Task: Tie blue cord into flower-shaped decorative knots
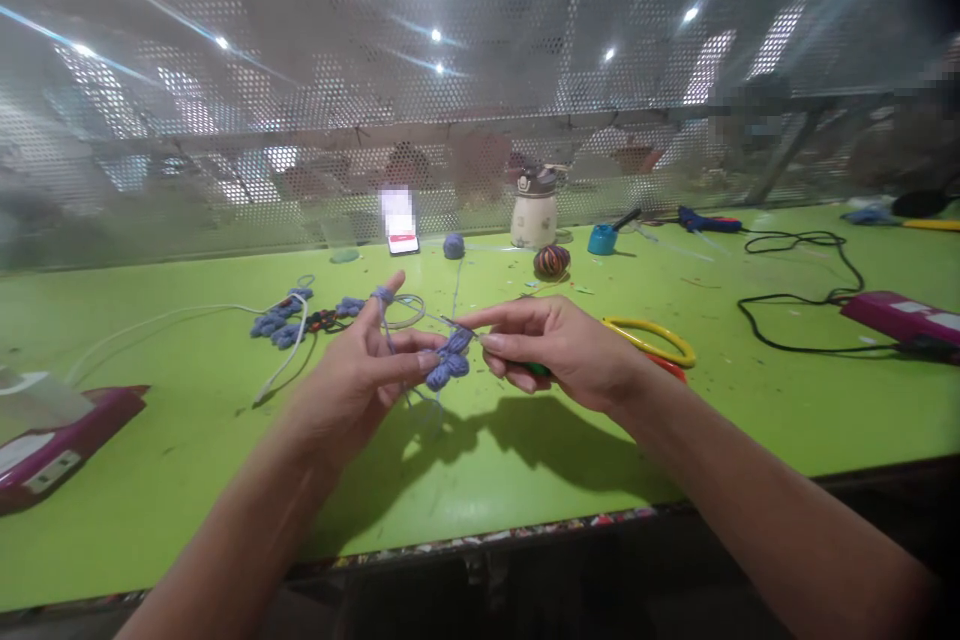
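Observation:
My left hand pinches a small blue-purple crochet flower by its left edge, above the table. Yarn of the same colour wraps round my raised left index finger and strands hang below. In my right hand is a crochet hook; its metal tip lies at the flower's top, and a bit of green handle shows under my fingers. A thread runs back from the work to a small blue-purple yarn ball. Several finished blue-purple crochet pieces lie to the left, beside a white cable.
On the green table stand a phone, a cream bottle and a blue pot. A dark multicoloured yarn ball and yellow-handled tool lie nearby. Purple power strips flank both sides. A perforated screen rises behind.

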Tool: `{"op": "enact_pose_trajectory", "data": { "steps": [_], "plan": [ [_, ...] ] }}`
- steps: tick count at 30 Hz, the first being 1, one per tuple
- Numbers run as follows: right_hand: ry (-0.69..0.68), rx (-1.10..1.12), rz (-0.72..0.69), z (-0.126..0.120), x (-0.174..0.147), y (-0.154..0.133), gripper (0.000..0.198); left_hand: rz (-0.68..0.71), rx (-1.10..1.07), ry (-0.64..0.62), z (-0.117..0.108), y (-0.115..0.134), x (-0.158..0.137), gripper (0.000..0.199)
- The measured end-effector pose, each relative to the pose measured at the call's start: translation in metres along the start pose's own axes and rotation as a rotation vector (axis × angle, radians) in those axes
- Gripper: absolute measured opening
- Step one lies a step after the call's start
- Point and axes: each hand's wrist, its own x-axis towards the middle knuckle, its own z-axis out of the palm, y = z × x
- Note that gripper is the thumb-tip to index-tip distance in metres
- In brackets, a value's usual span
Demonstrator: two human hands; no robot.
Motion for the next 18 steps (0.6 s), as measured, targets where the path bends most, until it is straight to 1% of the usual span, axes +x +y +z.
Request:
{"op": "enact_pose_trajectory", "data": {
  "steps": [7,11,18],
  "plan": [
    [-0.030,-0.031,0.033,0.001,-0.001,-0.002,0.033,0.007,0.055,-0.031,0.004,-0.005,-0.001,0.118],
    [-0.041,-0.027,0.027,0.001,0.000,0.000,0.032,0.010,0.099,-0.016,0.005,-0.008,-0.002,0.119],
    [-0.033,-0.050,0.036,0.001,0.001,0.000,0.031,0.074,0.130,-0.009,0.004,-0.012,-0.002,0.118]
  ]
}}
